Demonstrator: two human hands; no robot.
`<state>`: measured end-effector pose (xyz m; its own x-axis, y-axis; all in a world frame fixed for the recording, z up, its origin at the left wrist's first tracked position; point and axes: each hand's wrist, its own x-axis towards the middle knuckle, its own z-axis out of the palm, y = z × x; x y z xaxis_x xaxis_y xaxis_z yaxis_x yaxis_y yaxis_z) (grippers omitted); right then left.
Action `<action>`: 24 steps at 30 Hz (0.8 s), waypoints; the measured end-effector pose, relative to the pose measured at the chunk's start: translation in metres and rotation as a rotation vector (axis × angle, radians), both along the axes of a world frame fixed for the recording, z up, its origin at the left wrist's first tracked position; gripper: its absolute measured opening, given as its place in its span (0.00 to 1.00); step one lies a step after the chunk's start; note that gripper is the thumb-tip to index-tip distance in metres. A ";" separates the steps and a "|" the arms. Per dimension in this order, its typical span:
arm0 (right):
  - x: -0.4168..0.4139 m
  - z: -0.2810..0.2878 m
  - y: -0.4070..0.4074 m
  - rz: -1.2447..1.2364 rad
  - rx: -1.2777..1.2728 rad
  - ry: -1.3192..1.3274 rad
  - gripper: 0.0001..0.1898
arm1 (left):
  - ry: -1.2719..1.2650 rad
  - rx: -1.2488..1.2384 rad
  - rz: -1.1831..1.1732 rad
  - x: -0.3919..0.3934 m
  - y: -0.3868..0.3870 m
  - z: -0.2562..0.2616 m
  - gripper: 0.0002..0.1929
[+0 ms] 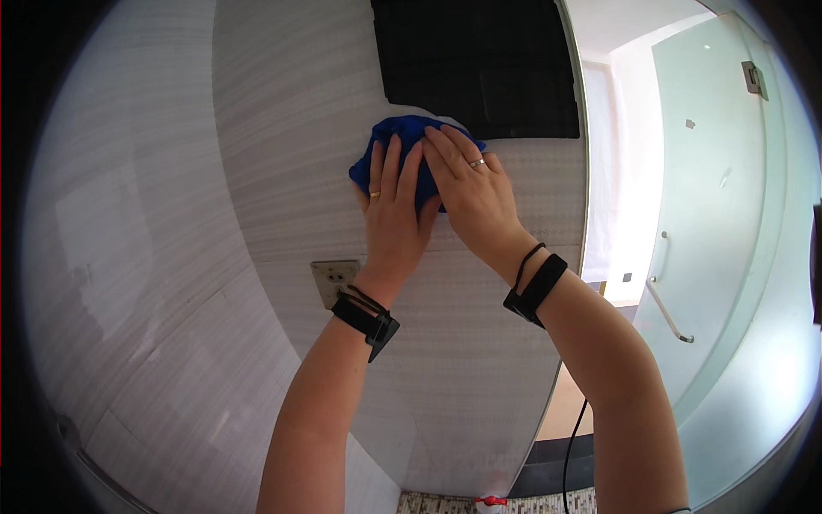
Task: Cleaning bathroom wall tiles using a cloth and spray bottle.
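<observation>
A bunched blue cloth (417,132) lies against the light striped wall (475,308), just below a black rectangular panel (481,64). My left hand (393,199) rests on the cloth's left part with fingers spread, pressing it to the wall. My right hand (472,183) lies over its right part, fingers close together, near the panel's lower edge. The palms and part of the cloth are hidden from view. Each hand wears a ring, and a black strap circles each wrist.
A wall socket (335,277) is beside my left wrist. To the right, a frosted glass door (713,212) with a metal handle (671,313) stands beside the doorway. A black cable (573,443) hangs near my right forearm. A red valve handle (491,500) sits low by the mosaic tiles.
</observation>
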<state>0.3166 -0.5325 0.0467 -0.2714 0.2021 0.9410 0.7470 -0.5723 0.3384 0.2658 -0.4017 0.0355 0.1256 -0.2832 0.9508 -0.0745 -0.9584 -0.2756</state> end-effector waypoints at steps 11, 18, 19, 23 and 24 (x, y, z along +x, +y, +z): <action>-0.003 -0.062 -0.029 0.033 -0.184 0.057 0.24 | -0.037 -0.019 0.054 0.001 -0.015 -0.079 0.31; 0.001 -0.092 -0.056 0.043 -0.276 0.097 0.25 | 0.057 -0.051 0.052 -0.004 -0.039 -0.114 0.32; 0.001 -0.092 -0.059 0.042 -0.275 0.097 0.25 | 0.063 -0.065 0.047 -0.004 -0.042 -0.114 0.32; 0.003 -0.081 -0.065 -0.005 -0.303 0.082 0.26 | 0.081 -0.092 0.048 -0.007 -0.050 -0.107 0.32; 0.005 -0.077 -0.068 -0.044 -0.298 0.069 0.26 | 0.080 -0.092 0.045 -0.005 -0.055 -0.101 0.32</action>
<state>0.3213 -0.6006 -0.0306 -0.1939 0.4821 0.8544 0.7504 -0.4881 0.4457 0.2606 -0.4564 -0.0653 0.2129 -0.1873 0.9590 -0.0491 -0.9823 -0.1810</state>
